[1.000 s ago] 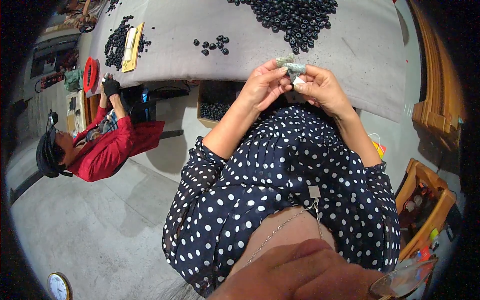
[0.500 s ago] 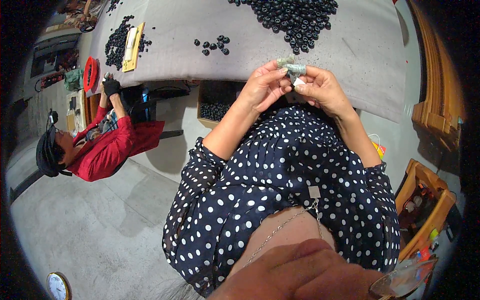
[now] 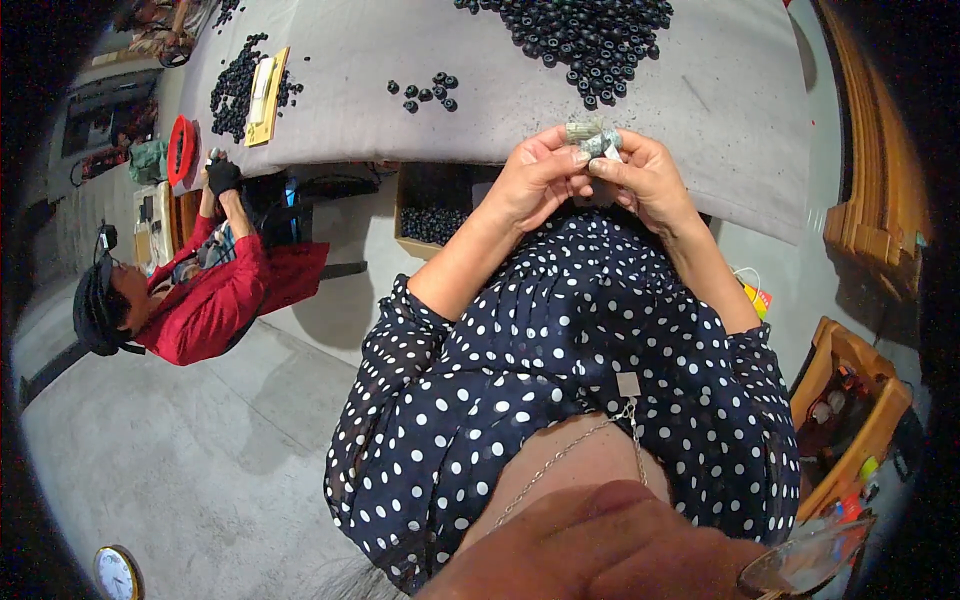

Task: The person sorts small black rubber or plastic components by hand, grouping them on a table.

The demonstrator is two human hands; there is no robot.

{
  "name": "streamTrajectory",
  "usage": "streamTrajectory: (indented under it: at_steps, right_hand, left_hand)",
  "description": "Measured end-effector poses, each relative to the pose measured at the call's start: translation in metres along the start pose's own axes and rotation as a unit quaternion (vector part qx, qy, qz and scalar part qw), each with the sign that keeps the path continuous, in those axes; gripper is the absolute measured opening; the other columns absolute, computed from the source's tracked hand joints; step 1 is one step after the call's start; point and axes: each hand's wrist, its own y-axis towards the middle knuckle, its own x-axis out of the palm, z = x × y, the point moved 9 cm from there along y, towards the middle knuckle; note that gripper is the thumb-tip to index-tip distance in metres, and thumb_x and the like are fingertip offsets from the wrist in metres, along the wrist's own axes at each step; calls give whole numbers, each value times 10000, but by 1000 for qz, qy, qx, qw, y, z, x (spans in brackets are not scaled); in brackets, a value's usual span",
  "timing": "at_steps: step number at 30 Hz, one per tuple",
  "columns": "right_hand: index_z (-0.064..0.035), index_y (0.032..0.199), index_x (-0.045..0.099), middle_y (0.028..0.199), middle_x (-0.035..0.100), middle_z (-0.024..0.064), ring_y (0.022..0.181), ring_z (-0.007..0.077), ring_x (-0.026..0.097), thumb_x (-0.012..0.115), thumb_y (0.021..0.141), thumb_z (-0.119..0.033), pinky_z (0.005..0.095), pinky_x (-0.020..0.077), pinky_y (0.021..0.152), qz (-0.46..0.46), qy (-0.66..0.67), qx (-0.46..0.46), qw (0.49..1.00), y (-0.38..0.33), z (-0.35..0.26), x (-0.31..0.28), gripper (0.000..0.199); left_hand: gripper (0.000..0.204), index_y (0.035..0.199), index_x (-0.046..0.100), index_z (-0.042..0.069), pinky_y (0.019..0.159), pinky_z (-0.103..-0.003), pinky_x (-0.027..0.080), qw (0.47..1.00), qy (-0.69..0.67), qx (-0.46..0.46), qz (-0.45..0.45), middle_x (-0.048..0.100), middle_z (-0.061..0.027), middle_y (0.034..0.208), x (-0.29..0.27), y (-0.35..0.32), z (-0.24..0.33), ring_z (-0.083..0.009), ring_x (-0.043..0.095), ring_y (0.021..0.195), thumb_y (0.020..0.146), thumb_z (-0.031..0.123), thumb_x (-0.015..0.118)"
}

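Grey felt-covered table (image 3: 700,110) up top, with a big heap of small black rings (image 3: 590,35) at the far edge and a few loose black rings (image 3: 425,92) off to the left. Both hands meet just over the near edge of the table: the left hand (image 3: 535,180) and right hand (image 3: 650,180) are each pinched onto a small grey-green roll (image 3: 592,138), fingertips closed on it from either side. The roll's long axis runs roughly left to right, tilted up a bit toward the right; can't make out much more, it's tiny. Below the table sits an open box of more black rings (image 3: 435,222). Over on the left a co-worker in a red top (image 3: 215,300) works at the same table, near a yellow board (image 3: 265,95).
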Motion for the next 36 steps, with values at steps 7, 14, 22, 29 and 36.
streamTrajectory:
  at_steps: [7, 14, 22, 29, 36]
  right_hand:
    - [-7, 1000, 589, 690, 583, -12, 445, 6, 412, 662, 809, -112, 141, 305, 380, -29, 5, 45, 999, 0, 4, 3, 230]
    - [-28, 958, 597, 639, 530, -46, 452, 5, 416, 628, 846, -125, 142, 314, 382, -26, 2, 37, 999, 2, 10, 5, 152]
    - [-13, 1074, 544, 696, 533, -51, 487, 7, 430, 589, 876, -140, 141, 324, 399, -27, -30, 10, 999, 0, -8, 25, 240]
    - [-17, 1142, 528, 721, 562, -42, 497, -1, 448, 627, 847, -162, 131, 333, 410, -45, -36, 11, 998, -3, -3, 20, 343]
    - [-36, 1108, 564, 743, 589, -50, 500, -12, 449, 638, 840, -174, 124, 330, 413, -50, -59, 27, 997, -4, -4, 19, 310]
  left_hand:
    - [356, 1197, 501, 7, 648, -249, 534, 998, -43, -5, -46, 620, -61, 919, 6, -7, -2, -94, 586, 698, 858, 65, 595]
    - [297, 1118, 572, -9, 640, -220, 514, 977, 181, 75, 80, 639, -46, 885, -32, -15, 40, -91, 595, 722, 834, 53, 630]
    - [263, 1098, 559, 13, 638, -236, 527, 995, 72, 35, 56, 637, -47, 847, -27, -8, 32, -88, 583, 655, 845, 56, 617]
    - [266, 1114, 540, 28, 616, -238, 524, 998, -6, -12, 58, 630, -59, 867, -16, -6, 15, -103, 587, 654, 856, 66, 587]
    - [257, 1101, 536, 24, 618, -232, 519, 999, -13, -16, 41, 627, -71, 903, -15, -6, 15, -107, 591, 680, 852, 58, 585]
